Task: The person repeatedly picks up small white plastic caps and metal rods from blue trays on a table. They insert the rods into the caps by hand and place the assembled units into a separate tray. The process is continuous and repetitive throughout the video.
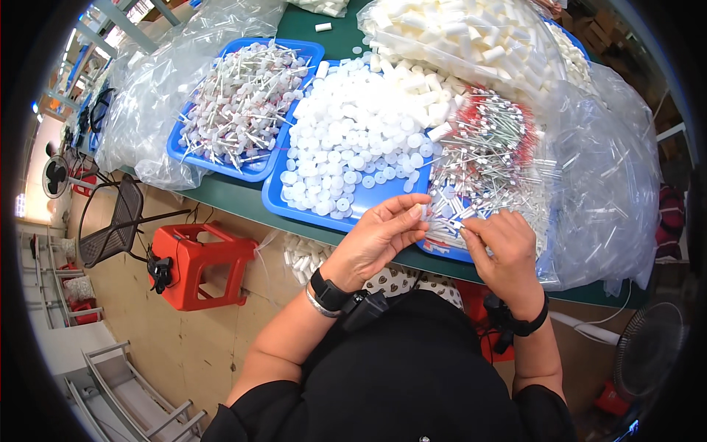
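Observation:
My left hand (379,239) is closed in a pinch over the front right corner of the middle blue tray (276,195). A small translucent cap (425,211) seems to be between its thumb and finger. Just to the right, my right hand (507,247) pinches a small white piece (468,213), mostly hidden by the fingers. Round translucent white caps (331,166) fill the middle tray. Beyond my right hand lies a heap of thin metal-stemmed pieces (490,147) with white ends and red parts. The fingertips of both hands are close together but apart.
At the left, a blue tray (173,147) holds stems with caps on them. White cylinders (471,40) fill a clear bag at the back. Clear plastic bags (600,191) flank the green table (221,193). A red stool (195,265) and a fan (648,346) stand below.

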Tool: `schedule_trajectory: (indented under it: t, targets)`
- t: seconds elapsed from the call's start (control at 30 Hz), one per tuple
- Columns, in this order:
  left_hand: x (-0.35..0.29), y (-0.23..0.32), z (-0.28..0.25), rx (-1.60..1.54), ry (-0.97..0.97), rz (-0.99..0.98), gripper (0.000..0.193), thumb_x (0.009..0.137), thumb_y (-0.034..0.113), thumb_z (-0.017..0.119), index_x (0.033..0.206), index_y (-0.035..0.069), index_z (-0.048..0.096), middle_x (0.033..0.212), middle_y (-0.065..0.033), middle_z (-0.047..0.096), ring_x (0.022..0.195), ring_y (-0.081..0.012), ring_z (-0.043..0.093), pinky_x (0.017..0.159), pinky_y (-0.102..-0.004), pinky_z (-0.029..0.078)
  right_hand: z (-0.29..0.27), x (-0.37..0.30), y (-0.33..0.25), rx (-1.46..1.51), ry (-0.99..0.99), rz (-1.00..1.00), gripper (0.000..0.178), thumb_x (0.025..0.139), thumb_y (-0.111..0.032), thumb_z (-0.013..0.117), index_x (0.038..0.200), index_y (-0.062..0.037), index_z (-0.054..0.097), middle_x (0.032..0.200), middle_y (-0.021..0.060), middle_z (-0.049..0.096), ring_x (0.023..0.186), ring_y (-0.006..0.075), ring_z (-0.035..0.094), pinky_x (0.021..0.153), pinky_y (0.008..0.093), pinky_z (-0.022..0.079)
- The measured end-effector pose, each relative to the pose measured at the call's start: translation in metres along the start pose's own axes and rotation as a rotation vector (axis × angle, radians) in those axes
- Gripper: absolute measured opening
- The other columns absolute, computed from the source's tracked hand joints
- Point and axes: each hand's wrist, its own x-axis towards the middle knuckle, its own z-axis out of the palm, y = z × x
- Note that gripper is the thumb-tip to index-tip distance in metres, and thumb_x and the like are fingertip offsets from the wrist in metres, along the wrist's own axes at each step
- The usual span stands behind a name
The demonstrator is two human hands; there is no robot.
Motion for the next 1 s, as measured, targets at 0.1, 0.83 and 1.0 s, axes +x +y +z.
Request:
schedule_trajectory:
  t: [0.1,0.83,1.0]
  targets:
    - [0.001,-0.004,-0.002,0.077,0.029,0.016,0.033,0.097,0.016,0.057,0.125,-0.001,0.055,0.107,-0.0076,0.065,0.092,-0.0117,0.064,0.084,-0.0236,0.053,-0.001,-0.001,-0.001,0.007,0.011,0.001,0.009,0.076,-0.006,0.072,0.083,-0.006,0.066,0.063,0.0036,0.052,0.059,0.0218,0.049,0.058,0.0352,0.037]
    - [-0.003,-0.007,0.01,0.004,0.086,0.064,0.031,0.095,0.012,0.06,0.122,-0.003,0.057,0.109,-0.0094,0.064,0.097,-0.0156,0.064,0.089,-0.0256,0.053,-0.004,0.0,-0.001,-0.086,-0.063,-0.086,0.014,0.072,-0.005,0.072,0.085,-0.0068,0.067,0.065,0.0032,0.049,0.061,0.0209,0.048,0.058,0.0346,0.038]
    - [-0.003,-0.006,0.011,-0.016,0.085,0.047,0.032,0.095,0.012,0.061,0.122,-0.003,0.057,0.109,-0.0093,0.064,0.098,-0.016,0.064,0.09,-0.0262,0.053,-0.003,0.0,0.001,-0.075,-0.057,-0.077,0.013,0.073,-0.005,0.072,0.085,-0.0063,0.066,0.066,0.0037,0.05,0.062,0.0216,0.049,0.058,0.0349,0.038]
